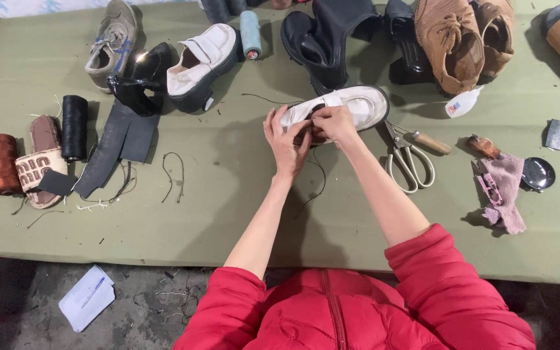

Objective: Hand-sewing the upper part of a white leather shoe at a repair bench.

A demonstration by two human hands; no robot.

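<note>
Both hands (pixel 309 133) on white shoe (pixel 351 105)

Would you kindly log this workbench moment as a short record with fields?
Surface: green table
Left hand: on the near side of the white shoe
Right hand: pinching at the shoe's opening
Thread: dark strand trailing below the hands
Right of shoe: scissors, pink cloth
Left side: black spool, brown spool

Around the scissors (pixel 408 155) we count two white shoes (pixel 351 107), two tan lace-up shoes (pixel 452 39), one grey sneaker (pixel 111 42), and three thread spools (pixel 74 126) far left.
</note>
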